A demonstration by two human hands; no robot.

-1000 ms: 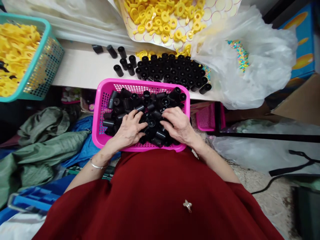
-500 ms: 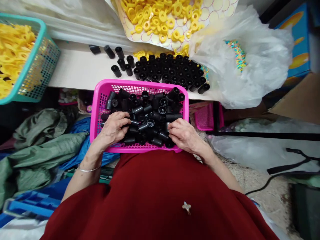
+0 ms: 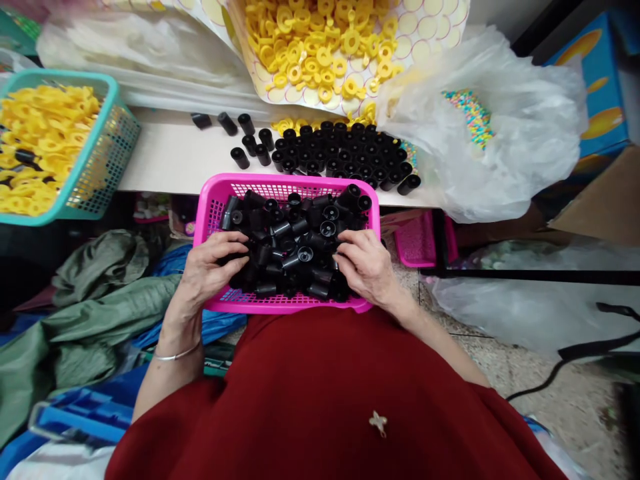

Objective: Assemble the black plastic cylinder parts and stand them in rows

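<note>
A pink basket (image 3: pixel 213 200) rests on my lap, heaped with small black plastic tubes (image 3: pixel 295 240). My left hand (image 3: pixel 210 267) lies in the basket's left side, fingers curled round some of the tubes. My right hand (image 3: pixel 365 267) sits at the right side, fingers bent down into the pile. On the white table beyond stand many black tubes upright in a tight cluster (image 3: pixel 345 153), with a few loose ones (image 3: pixel 245 140) to their left.
A teal basket (image 3: pixel 95 180) of yellow ring parts sits at the left. A sheet heaped with yellow rings (image 3: pixel 325 47) lies at the back. A clear plastic bag (image 3: pixel 520 133) with coloured beads is at the right. Green and blue cloth (image 3: pixel 100 313) is piled lower left.
Both hands drew apart from the middle of the pile toward the basket's sides. The view shifted, so the basket and table sit a little lower and to the right.
</note>
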